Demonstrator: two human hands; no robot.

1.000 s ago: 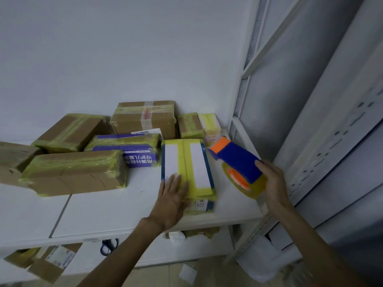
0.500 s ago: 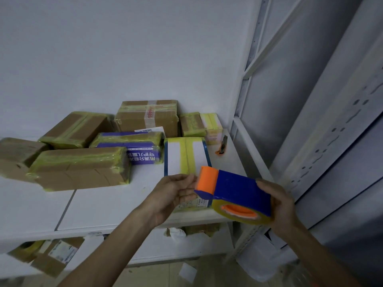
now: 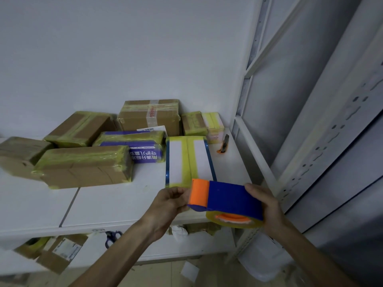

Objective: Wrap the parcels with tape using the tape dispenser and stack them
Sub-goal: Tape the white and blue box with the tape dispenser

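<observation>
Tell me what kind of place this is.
Probably a parcel packing or storage room: taped parcels crowd a white shelf, metal racking stands at right, and the right hand holds a tape dispenser.

- A plain white wall (image 3: pixel 124 48) fills the upper left and centre of the view.
- A white shelf (image 3: pixel 116 204) runs along the wall, with a thin dark seam crossing it on the left.
- A utility knife (image 3: pixel 223 145) with an orange and black body lies on the shelf near its far right corner.
- Scissors (image 3: pixel 112 238) with blue handles sit just under the shelf's front edge.
- A white metal rack post (image 3: pixel 331 129), punched with rows of holes, slants up the right side.
- On the tan floor (image 3: pixel 157 274) lies a white scrap of paper (image 3: pixel 189 271).
- A white plastic bag (image 3: pixel 261 264) sits at the foot of the rack.
</observation>
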